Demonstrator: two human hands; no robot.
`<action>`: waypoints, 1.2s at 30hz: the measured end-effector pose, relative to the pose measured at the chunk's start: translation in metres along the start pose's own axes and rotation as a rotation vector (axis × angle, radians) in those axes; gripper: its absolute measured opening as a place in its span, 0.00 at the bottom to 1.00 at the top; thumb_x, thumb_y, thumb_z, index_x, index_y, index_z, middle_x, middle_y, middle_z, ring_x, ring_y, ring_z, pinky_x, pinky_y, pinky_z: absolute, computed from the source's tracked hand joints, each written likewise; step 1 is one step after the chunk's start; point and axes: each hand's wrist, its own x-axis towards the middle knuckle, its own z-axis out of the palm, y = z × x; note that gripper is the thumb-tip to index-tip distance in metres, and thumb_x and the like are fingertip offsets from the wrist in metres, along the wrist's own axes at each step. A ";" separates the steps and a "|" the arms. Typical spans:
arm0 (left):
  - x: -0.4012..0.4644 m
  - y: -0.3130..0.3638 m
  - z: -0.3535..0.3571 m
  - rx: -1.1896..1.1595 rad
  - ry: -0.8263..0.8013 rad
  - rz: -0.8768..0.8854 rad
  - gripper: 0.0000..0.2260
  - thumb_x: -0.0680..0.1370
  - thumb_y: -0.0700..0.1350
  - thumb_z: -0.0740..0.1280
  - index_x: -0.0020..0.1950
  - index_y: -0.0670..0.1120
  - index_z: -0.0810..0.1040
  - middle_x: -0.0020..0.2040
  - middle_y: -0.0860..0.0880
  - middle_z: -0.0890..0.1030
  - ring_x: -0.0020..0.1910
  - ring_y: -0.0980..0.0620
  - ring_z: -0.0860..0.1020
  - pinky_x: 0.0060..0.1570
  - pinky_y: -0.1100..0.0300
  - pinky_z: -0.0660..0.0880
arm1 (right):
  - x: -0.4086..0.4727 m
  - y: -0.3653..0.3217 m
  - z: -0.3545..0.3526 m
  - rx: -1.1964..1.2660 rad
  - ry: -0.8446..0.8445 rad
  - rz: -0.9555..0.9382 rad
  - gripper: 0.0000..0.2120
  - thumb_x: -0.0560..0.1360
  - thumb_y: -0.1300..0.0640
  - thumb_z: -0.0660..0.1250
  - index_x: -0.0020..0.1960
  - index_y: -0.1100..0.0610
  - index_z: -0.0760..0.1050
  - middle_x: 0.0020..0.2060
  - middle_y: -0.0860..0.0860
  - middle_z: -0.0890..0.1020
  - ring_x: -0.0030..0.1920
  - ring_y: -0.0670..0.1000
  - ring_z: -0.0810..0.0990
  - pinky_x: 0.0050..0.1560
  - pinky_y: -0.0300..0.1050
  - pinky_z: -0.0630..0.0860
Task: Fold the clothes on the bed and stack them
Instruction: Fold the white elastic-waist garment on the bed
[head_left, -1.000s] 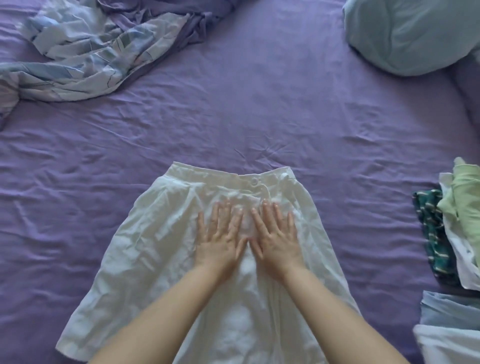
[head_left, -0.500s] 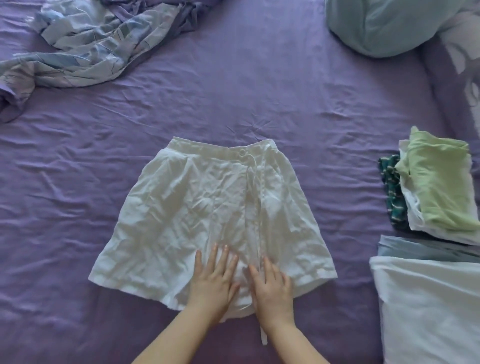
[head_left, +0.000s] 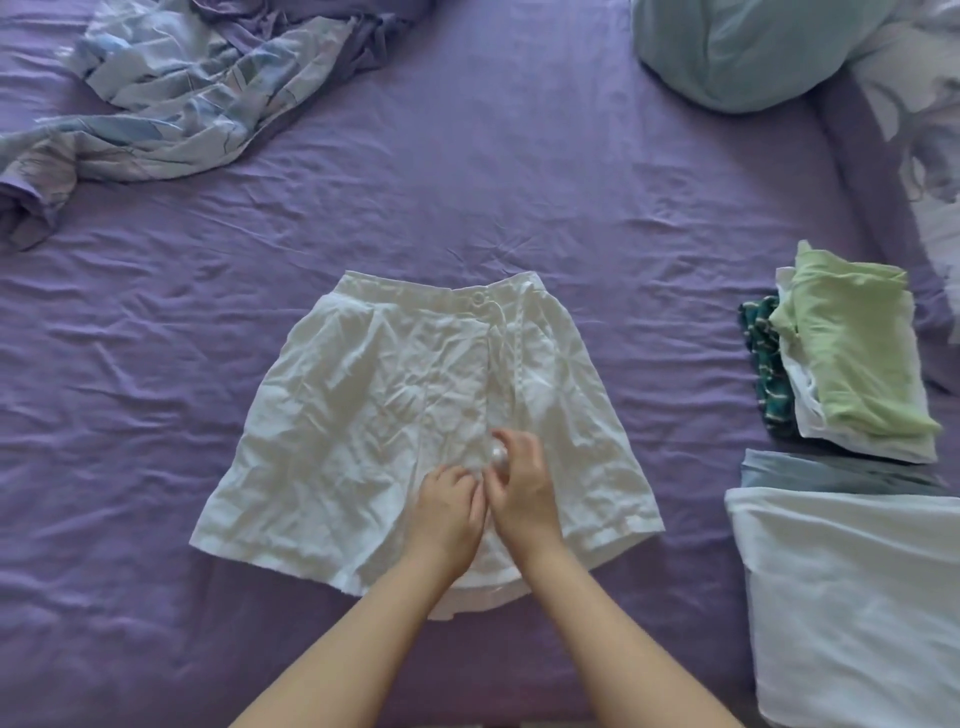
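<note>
A pair of white shorts (head_left: 374, 415) lies spread flat on the purple bed sheet (head_left: 519, 208), waistband and button at the far side. Both hands sit together on the lower middle of the shorts. My left hand (head_left: 449, 512) has its fingers curled and pinches the fabric near the centre seam. My right hand (head_left: 519, 483) also has curled fingers and pinches a small bunch of white fabric just beside it. At the right stands a stack of folded clothes (head_left: 857, 358) with a light green piece on top.
A crumpled blue patterned garment (head_left: 171, 98) lies at the far left. A pale teal pillow (head_left: 753, 47) sits at the far right. A folded white and grey-blue pile (head_left: 852, 597) lies at the near right, and a dark green patterned piece (head_left: 763, 358) peeks from under the stack.
My hands slid flat down the shorts from the waist to the hem, then moved back up a little. Their fingers have curled and now pinch the fabric at the centre.
</note>
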 end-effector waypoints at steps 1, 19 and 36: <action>0.006 0.007 -0.009 -0.230 0.016 -0.065 0.12 0.82 0.44 0.56 0.47 0.44 0.78 0.50 0.45 0.80 0.54 0.47 0.75 0.57 0.50 0.68 | 0.016 -0.011 -0.003 0.055 0.021 0.027 0.18 0.74 0.68 0.64 0.63 0.59 0.72 0.57 0.54 0.74 0.52 0.48 0.75 0.55 0.37 0.73; -0.033 -0.049 0.008 0.686 -0.403 0.409 0.31 0.75 0.61 0.60 0.73 0.46 0.62 0.77 0.41 0.53 0.77 0.43 0.46 0.71 0.37 0.37 | -0.026 0.076 -0.033 -0.996 -0.745 -0.301 0.35 0.56 0.42 0.79 0.61 0.50 0.77 0.65 0.54 0.75 0.67 0.57 0.72 0.64 0.61 0.69; -0.027 0.002 0.025 0.559 -0.090 0.497 0.09 0.61 0.44 0.73 0.38 0.47 0.78 0.47 0.47 0.82 0.51 0.47 0.81 0.52 0.47 0.77 | 0.007 0.091 -0.095 -1.217 -0.505 -0.597 0.18 0.45 0.59 0.81 0.32 0.52 0.80 0.27 0.49 0.76 0.27 0.50 0.76 0.23 0.38 0.68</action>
